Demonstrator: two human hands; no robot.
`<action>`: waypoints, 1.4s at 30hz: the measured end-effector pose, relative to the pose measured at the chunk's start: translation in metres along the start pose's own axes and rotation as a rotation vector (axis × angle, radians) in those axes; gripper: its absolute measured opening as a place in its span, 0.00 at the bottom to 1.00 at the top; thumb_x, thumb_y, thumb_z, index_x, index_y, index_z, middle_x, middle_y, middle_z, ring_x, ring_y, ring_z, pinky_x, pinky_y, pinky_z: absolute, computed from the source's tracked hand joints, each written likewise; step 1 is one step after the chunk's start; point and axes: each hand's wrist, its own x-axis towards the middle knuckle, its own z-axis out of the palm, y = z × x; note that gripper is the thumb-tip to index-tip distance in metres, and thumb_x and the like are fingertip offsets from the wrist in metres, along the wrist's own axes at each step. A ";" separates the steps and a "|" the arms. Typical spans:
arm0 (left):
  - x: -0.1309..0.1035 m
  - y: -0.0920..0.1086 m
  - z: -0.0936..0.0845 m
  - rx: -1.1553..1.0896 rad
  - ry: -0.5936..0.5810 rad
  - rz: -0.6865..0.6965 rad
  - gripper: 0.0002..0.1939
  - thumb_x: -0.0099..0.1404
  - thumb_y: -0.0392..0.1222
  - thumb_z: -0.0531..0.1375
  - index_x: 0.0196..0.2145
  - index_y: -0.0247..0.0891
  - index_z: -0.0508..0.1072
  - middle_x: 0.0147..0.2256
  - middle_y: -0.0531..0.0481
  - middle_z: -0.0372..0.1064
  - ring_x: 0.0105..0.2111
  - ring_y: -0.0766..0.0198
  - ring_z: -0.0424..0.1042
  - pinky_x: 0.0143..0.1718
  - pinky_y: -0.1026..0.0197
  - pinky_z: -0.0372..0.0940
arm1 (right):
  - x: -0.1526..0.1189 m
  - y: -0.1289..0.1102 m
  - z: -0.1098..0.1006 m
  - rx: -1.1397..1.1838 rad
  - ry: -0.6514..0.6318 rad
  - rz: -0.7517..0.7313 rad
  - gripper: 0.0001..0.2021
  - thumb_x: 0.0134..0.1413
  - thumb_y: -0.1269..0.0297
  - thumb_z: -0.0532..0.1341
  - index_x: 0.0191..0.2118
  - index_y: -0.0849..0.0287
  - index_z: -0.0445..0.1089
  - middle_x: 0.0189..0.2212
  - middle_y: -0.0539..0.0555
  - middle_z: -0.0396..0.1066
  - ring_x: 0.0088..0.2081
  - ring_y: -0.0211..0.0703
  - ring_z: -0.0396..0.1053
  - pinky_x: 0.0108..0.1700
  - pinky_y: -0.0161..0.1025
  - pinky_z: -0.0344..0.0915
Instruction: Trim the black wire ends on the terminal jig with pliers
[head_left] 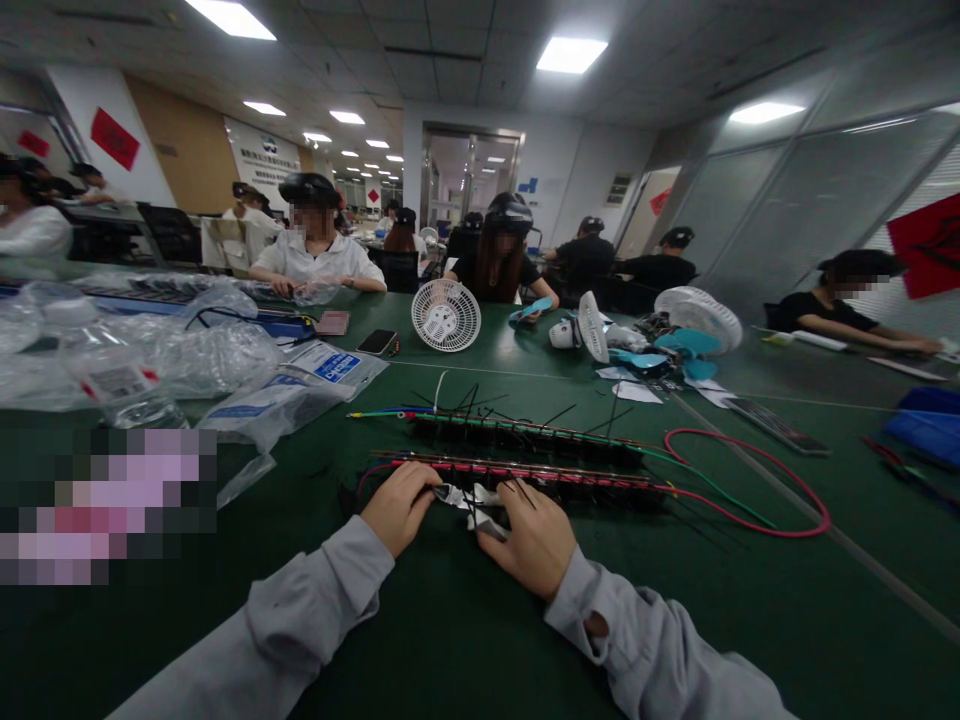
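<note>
Two long black strips with cable ties standing out of them lie across the green table. The nearer strip (585, 482) carries a red wire, the farther strip (525, 434) a green one. My right hand (536, 535) is closed around the white handles of a small cutting tool (486, 522), at the near edge of the nearer strip. The tool's dark tip points left, toward my left hand (401, 508). That hand is closed at the left part of the nearer strip, its fingertips by the tool's tip; what they pinch is too small to make out.
Plastic bags (217, 350) and a bottle (112, 370) stand at the left. A phone (377, 342), a white fan grille (445, 315) and fan parts (686, 345) lie farther back. The red wire loop (825, 510) reaches right. People sit across the table.
</note>
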 end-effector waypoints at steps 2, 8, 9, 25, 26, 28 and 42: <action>0.000 0.000 0.000 -0.007 -0.002 -0.001 0.10 0.60 0.27 0.51 0.37 0.36 0.68 0.36 0.45 0.68 0.38 0.58 0.67 0.43 0.54 0.64 | 0.001 0.000 -0.002 0.001 -0.031 -0.016 0.13 0.46 0.57 0.58 0.36 0.60 0.65 0.35 0.57 0.67 0.38 0.47 0.64 0.38 0.41 0.60; 0.000 0.001 -0.001 -0.006 0.001 -0.019 0.10 0.61 0.27 0.51 0.37 0.35 0.68 0.36 0.45 0.69 0.39 0.59 0.67 0.43 0.55 0.64 | 0.003 0.000 -0.005 0.014 -0.025 -0.030 0.13 0.46 0.57 0.59 0.36 0.60 0.65 0.40 0.59 0.65 0.41 0.49 0.62 0.42 0.44 0.59; 0.000 0.001 -0.001 -0.005 0.002 -0.021 0.10 0.61 0.28 0.51 0.37 0.35 0.68 0.36 0.45 0.69 0.39 0.59 0.67 0.43 0.55 0.64 | 0.003 0.000 -0.005 0.019 -0.024 -0.030 0.14 0.45 0.58 0.60 0.36 0.61 0.65 0.41 0.60 0.65 0.42 0.50 0.61 0.43 0.45 0.58; -0.001 -0.001 0.001 -0.012 0.013 -0.034 0.09 0.62 0.29 0.51 0.38 0.36 0.68 0.37 0.46 0.69 0.38 0.59 0.68 0.42 0.56 0.65 | 0.002 0.001 -0.003 0.029 -0.028 -0.015 0.13 0.45 0.58 0.60 0.36 0.60 0.65 0.41 0.59 0.65 0.43 0.50 0.61 0.43 0.45 0.58; -0.001 -0.001 0.001 -0.012 0.014 -0.034 0.09 0.62 0.29 0.51 0.38 0.36 0.68 0.36 0.46 0.69 0.38 0.59 0.68 0.42 0.56 0.65 | 0.002 0.001 -0.003 0.028 -0.024 -0.016 0.13 0.46 0.59 0.60 0.36 0.60 0.65 0.41 0.59 0.65 0.42 0.50 0.61 0.43 0.45 0.58; -0.001 -0.002 0.002 -0.012 0.020 -0.030 0.09 0.62 0.29 0.51 0.37 0.36 0.68 0.36 0.46 0.69 0.38 0.59 0.68 0.42 0.56 0.65 | 0.002 0.001 -0.003 0.022 -0.021 -0.019 0.12 0.46 0.58 0.60 0.36 0.60 0.65 0.41 0.59 0.65 0.42 0.50 0.61 0.43 0.45 0.58; 0.000 0.000 0.001 -0.007 0.012 -0.032 0.09 0.62 0.28 0.51 0.37 0.35 0.68 0.36 0.46 0.69 0.38 0.59 0.67 0.42 0.56 0.64 | 0.003 0.002 -0.002 -0.011 -0.017 -0.038 0.13 0.44 0.59 0.61 0.35 0.60 0.65 0.39 0.59 0.66 0.39 0.48 0.63 0.41 0.43 0.59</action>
